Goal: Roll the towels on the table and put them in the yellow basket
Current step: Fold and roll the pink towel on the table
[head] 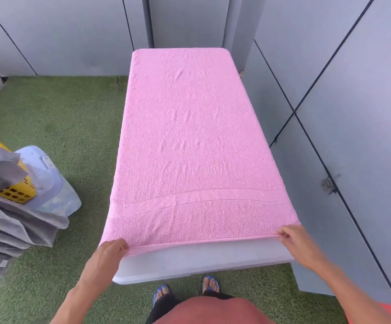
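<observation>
We see a pink towel (189, 141) spread flat along a white table (201, 258), covering nearly all of its top from the far end down to a bare strip at the near edge. A woven band crosses the towel close to its near hem. That hem is turned up into a thin fold running between our two hands.

Our left hand (110, 250) holds the near left corner of the towel, its fingers curled over the hem and pinching the fold against the thumb. Our right hand (297, 242) holds the near right corner in the same way, the fingers pressed together and bent over the edge, pinching the cloth. Both forearms reach in from the bottom of the view.

To the left, on the green artificial grass (73, 127), stands the yellow basket (14, 192), only partly in view at the frame's edge. Grey towels (7, 220) hang over its rim and lie stacked in front of it, and a pale blue plastic lid or bin (54, 183) leans just beside it; we cannot tell which.

Grey panelled walls (330, 90) stand behind and to the right of the table. Below, our feet in blue sandals (209, 284) rest on the grass near the table's near edge.
</observation>
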